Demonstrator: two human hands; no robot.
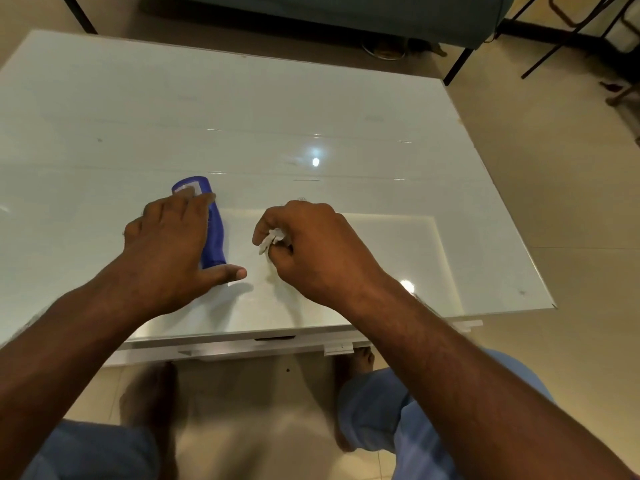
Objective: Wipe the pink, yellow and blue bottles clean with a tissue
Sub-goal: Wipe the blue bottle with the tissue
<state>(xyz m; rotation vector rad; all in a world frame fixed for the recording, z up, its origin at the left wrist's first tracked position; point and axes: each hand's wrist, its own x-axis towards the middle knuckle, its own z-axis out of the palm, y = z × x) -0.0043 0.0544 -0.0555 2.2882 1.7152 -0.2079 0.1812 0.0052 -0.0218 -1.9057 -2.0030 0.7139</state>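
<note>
Blue-trousered knees [408,420] and bare feet sit nearest the lens, below the table edge, forearms reaching up over them.

Blue bottle [213,233] lies on its side on the glossy white table [346,109], under and along the right edge of the left hand [169,244]. Its far end, with a pale label patch, pokes out past the fingertips; its near end stops just above the thumb. Left hand lies over the bottle, palm down, fingers extended and laid across the body, thumb stuck out flat toward the right hand. Whether the fingers wrap the far side, cannot tell; they look straight, pressing rather than gripping.

Right hand [311,247] is just right of the bottle, apart from it, a strip of bare table between them. Its fingers are curled in, pinching a crumpled white tissue [272,239] between thumb and fingertips; a bit of tissue sticks out toward the left hand. Tissue does not touch the bottle.

Pink and yellow bottles: not visible.

Beyond both hands the tabletop runs far and wide, with a bright lamp reflection [315,162] beyond the right hand. Past the far table edge, a dark teal piece of furniture [346,12]; far right of the right hand, black metal legs [554,50] on beige tiled floor [554,202].
</note>
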